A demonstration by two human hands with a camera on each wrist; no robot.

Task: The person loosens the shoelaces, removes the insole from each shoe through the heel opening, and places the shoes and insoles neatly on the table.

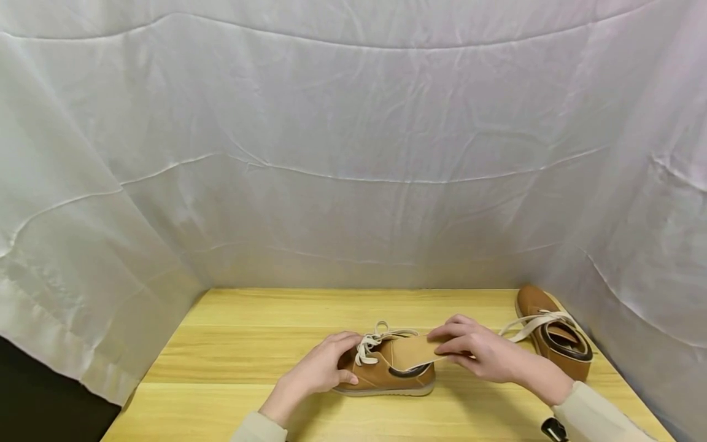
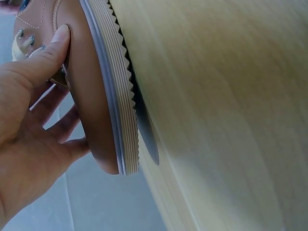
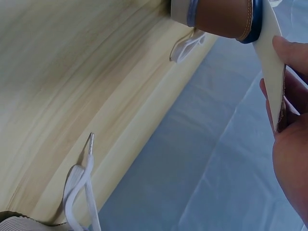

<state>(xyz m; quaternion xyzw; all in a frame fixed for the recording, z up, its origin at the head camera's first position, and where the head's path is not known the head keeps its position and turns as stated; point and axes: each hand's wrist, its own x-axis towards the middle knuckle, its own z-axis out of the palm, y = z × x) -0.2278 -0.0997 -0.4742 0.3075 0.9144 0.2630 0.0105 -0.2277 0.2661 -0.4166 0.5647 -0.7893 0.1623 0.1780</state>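
A brown lace-up shoe with cream laces rests on the table, its toe to the left. Around its toe end my left hand grips the shoe; in the left wrist view the thumb presses the upper and the fingers reach round the far side. A tan insole sits partly inside the shoe opening, its rear end sticking out over the heel. My right hand pinches that end, thumb on one face and fingers on the other. The insole's pale underside shows in the right wrist view; its front is hidden in the shoe.
A second brown shoe stands at the table's right edge, its loose lace trailing left. The wooden table is bordered by grey-white cloth at the back and sides.
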